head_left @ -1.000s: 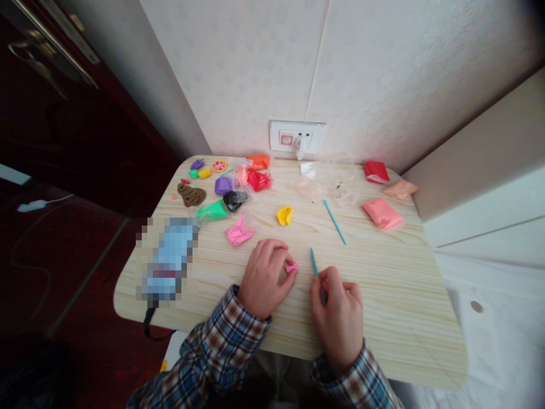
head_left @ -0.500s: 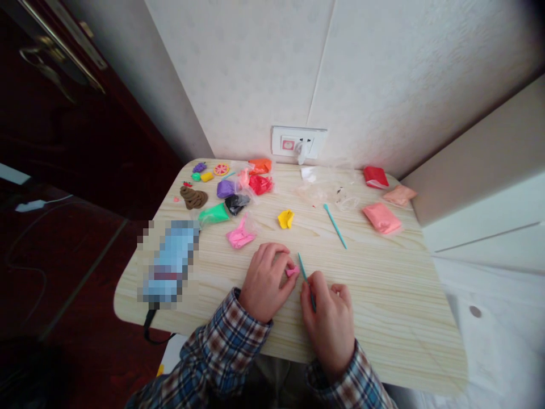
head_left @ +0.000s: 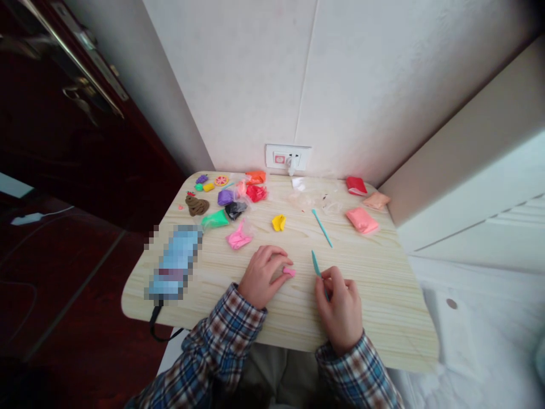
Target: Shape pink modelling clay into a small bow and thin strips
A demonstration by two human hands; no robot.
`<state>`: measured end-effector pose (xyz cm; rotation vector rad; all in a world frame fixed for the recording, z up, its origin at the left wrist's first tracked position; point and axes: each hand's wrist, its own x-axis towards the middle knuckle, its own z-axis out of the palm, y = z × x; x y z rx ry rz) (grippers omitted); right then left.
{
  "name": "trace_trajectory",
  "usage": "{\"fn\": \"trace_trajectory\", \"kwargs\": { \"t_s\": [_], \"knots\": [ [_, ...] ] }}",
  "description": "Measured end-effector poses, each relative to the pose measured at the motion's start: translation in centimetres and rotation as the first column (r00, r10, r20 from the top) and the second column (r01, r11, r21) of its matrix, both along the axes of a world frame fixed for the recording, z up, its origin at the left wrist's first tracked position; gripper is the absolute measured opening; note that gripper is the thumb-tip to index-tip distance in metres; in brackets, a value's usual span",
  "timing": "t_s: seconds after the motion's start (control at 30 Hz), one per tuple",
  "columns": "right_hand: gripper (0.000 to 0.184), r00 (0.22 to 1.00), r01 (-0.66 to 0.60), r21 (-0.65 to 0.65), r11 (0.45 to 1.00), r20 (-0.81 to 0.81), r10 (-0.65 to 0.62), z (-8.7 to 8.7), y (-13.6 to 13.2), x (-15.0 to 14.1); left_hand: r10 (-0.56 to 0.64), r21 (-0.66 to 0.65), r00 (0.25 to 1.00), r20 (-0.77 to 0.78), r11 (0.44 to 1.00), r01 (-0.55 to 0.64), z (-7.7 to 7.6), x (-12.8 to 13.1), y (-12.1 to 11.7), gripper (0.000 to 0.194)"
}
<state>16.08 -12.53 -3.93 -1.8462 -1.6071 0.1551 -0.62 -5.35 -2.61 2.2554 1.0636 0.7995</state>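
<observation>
My left hand (head_left: 264, 276) rests at the table's front middle, its thumb and fingertips closed about a small piece of pink clay (head_left: 290, 272). In my right hand (head_left: 340, 307) is a teal clay knife (head_left: 315, 263), its flat blade pointing away from me, a little apart from the clay. A second teal modelling tool (head_left: 322, 228) lies on the wood beyond that hand. Farther up sits a lump of yellow clay (head_left: 279, 222). An opened bag of pink clay (head_left: 239, 236) lies beyond my left hand.
A phone (head_left: 176, 264), blurred, lies at the left with a cable. Clay bags, such as the green one (head_left: 216, 219), and a brown coiled clay piece (head_left: 196, 205) stand at the back left. Coral (head_left: 361, 220) and red (head_left: 356, 185) packets are at the back right.
My right hand has moved right with the knife, drawing its blade away from the pink clay. My left hand stays at the clay. The camera view has shifted slightly.
</observation>
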Motion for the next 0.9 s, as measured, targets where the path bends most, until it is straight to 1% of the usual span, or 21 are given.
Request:
{"fn": "trace_trajectory", "kwargs": {
  "t_s": [0.07, 0.17, 0.23, 0.4, 0.67, 0.77, 0.9],
  "knots": [
    [0.012, 1.000, -0.005, 0.004, 1.000, -0.018, 0.005, -0.1, 0.2, 0.0, 0.002, 0.005, 1.000, -0.017, 1.000, -0.002, -0.1, 0.0, 0.0, 0.014],
    [0.012, 0.998, -0.023, 0.001, 1.000, -0.055, 0.023, -0.3, 0.4, 0.0, 0.005, 0.022, 1.000, -0.030, 1.000, -0.004, -0.3, 0.0, 0.1, 0.005],
    [0.012, 0.995, -0.041, 0.000, 0.999, -0.086, 0.041, -0.3, 0.5, 0.0, 0.006, 0.031, 1.000, -0.016, 0.999, -0.005, -0.3, 0.0, 0.1, 0.003],
    [0.013, 0.986, -0.061, 0.013, 0.998, -0.153, 0.063, -0.1, 0.6, -0.3, 0.013, 0.063, 1.000, -0.009, 0.998, -0.012, 0.0, -0.1, 0.1, 0.003],
    [0.010, 0.964, -0.057, 0.031, 0.998, -0.258, 0.063, 0.0, 0.2, -1.0, 0.029, 0.082, 0.995, -0.090, 0.996, -0.021, 0.5, -0.1, 0.1, 0.002],
    [0.009, 0.953, -0.071, 0.015, 0.997, -0.293, 0.073, -0.3, 0.1, -1.2, 0.037, 0.076, 0.993, -0.110, 0.997, -0.029, 0.4, -0.2, 0.0, 0.005],
    [0.010, 0.953, -0.064, -0.009, 0.998, -0.296, 0.058, -0.5, 0.0, -1.4, 0.054, 0.064, 0.995, -0.089, 0.997, -0.048, 0.0, -0.4, 0.0, 0.007]
  ]
}}
